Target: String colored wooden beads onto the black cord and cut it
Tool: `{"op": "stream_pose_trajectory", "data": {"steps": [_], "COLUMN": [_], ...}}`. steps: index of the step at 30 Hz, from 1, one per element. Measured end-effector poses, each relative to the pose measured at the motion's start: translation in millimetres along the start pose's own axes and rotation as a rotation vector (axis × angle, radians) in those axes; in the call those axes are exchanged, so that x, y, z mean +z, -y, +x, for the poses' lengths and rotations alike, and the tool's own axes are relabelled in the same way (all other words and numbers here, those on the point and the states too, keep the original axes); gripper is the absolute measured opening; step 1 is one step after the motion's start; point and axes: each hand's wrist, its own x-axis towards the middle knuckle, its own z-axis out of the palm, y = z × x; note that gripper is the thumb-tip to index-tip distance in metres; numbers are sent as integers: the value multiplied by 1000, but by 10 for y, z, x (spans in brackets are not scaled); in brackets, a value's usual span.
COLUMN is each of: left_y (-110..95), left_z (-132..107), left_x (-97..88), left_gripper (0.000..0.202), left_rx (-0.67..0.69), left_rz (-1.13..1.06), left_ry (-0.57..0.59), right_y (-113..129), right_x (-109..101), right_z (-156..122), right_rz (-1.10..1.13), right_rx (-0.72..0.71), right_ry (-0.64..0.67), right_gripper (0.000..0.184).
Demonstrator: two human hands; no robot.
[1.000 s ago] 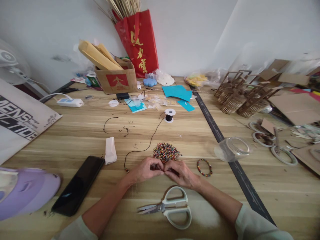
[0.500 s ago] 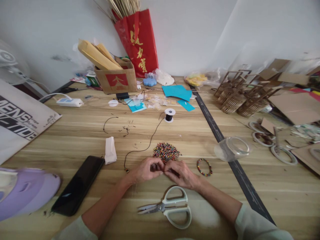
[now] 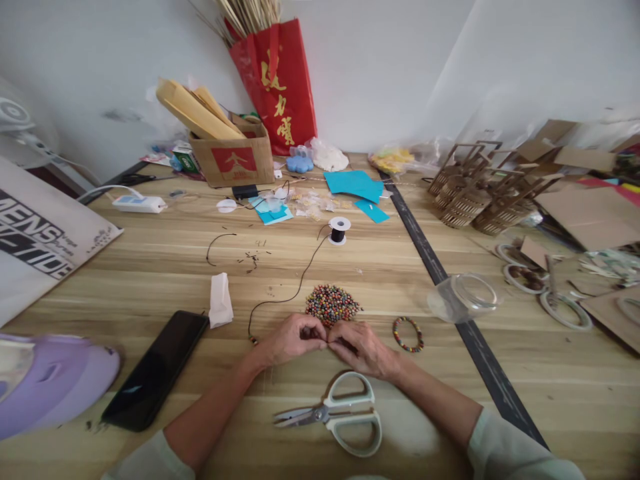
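Note:
Both hands meet fingertip to fingertip on the wooden table [image 3: 450, 373], just in front of a pile of small multicoloured beads [image 3: 332, 304]. My left hand [image 3: 289, 339] is curled in a pinch; a thin black cord [image 3: 296, 288] runs from beside it up to a small spool [image 3: 339, 230]. My right hand [image 3: 361, 347] is also pinched, fingers closed against the left; what they grip is too small to make out. A finished bead bracelet [image 3: 409, 334] lies just right of my right hand.
White-handled scissors [image 3: 340, 415] lie near the front edge. A black phone [image 3: 156, 369] and folded tissue [image 3: 221, 301] lie left, a purple item [image 3: 47, 383] far left. A clear jar [image 3: 463, 297] lies on its side at right. Boxes, a red bag [image 3: 276, 83], teal paper and wooden pieces crowd the back.

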Motion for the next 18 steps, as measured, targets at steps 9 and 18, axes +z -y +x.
{"op": "stream_pose_trajectory", "data": {"steps": [9,18], "left_y": [3,-46], "left_z": [-1,5], "left_x": [4,8], "left_gripper": [15,11], "left_rx": [-24,-72], "left_rz": [-44,-94], "left_ry": [-4,-5], "right_y": [41,-129], "right_x": [-111,-321], "right_z": [14,55], "right_rz": [-97,-289], "right_rx": [58,320], "right_ry": [-94,-204], "right_gripper": [9,13]}}
